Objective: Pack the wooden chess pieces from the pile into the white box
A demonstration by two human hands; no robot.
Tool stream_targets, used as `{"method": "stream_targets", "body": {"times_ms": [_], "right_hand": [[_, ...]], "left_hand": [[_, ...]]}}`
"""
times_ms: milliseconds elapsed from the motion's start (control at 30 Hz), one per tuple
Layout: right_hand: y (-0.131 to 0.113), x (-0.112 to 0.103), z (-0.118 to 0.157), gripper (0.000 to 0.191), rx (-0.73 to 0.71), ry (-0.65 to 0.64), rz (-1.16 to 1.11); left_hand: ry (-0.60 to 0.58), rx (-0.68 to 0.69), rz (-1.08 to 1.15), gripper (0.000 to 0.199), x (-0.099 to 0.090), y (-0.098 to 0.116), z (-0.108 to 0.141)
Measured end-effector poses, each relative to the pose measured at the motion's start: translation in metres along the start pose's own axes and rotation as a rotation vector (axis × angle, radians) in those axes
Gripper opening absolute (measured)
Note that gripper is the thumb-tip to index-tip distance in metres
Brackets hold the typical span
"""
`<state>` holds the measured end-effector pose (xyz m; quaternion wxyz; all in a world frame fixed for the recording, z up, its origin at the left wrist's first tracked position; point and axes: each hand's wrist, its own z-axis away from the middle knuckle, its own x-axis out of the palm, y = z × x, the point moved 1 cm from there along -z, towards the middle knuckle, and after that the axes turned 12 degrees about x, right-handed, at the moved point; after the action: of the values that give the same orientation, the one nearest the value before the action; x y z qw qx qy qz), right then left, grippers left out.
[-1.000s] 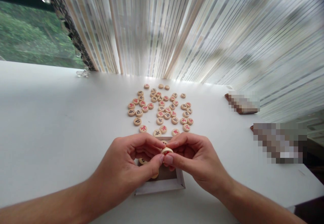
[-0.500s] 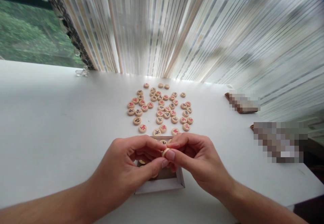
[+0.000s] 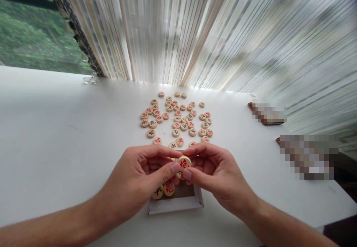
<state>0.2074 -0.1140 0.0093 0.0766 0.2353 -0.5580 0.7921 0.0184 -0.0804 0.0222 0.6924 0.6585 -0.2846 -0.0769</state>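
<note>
Between my two hands, above a shallow open box, a round wooden Chinese chess piece (image 3: pixel 184 163) with a red character faces me. My left hand (image 3: pixel 152 172) pinches its left side with thumb and fingertips. From the right, my right hand (image 3: pixel 213 169) grips the same piece, thumb low and index finger on top. The grey-white box (image 3: pixel 181 204) lies under both hands. In it I see a black-marked piece (image 3: pixel 157 191) and a red-marked piece (image 3: pixel 169 189) at the front left. My hands hide much of the box's inside.
Many more chess pieces (image 3: pixel 184 126), with red or black characters, lie spread on the white table (image 3: pixel 69 135) beyond the box. Two brown objects (image 3: pixel 272 121), partly pixelated, are at the right. A striped curtain (image 3: pixel 167 35) hangs along the table's back edge.
The held piece has turned from nearly edge-on to showing its red face. My fingers have shifted around it, and the pieces at the box's front left now show more.
</note>
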Motion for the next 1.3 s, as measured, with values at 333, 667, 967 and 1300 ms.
{"method": "stream_targets", "body": {"times_ms": [333, 667, 967, 1300], "right_hand": [[-0.0028, 0.003, 0.0002, 0.036, -0.044, -0.009, 0.041], [-0.0035, 0.0036, 0.0027, 0.033, -0.072, 0.111, 0.083], [-0.0048, 0.0052, 0.0052, 0.025, -0.069, 0.118, 0.084], [-0.004, 0.0045, 0.0045, 0.032, -0.214, 0.069, 0.197]], "left_hand": [[-0.008, 0.045, -0.036, 0.022, 0.0006, -0.001, 0.0016], [-0.054, 0.063, -0.042, 0.023, 0.0063, -0.0001, 0.0073], [-0.046, 0.044, -0.084, 0.026, 0.0033, 0.0012, 0.0066], [0.04, 0.116, -0.114, 0.026, -0.0027, -0.0003, 0.0039]]}}
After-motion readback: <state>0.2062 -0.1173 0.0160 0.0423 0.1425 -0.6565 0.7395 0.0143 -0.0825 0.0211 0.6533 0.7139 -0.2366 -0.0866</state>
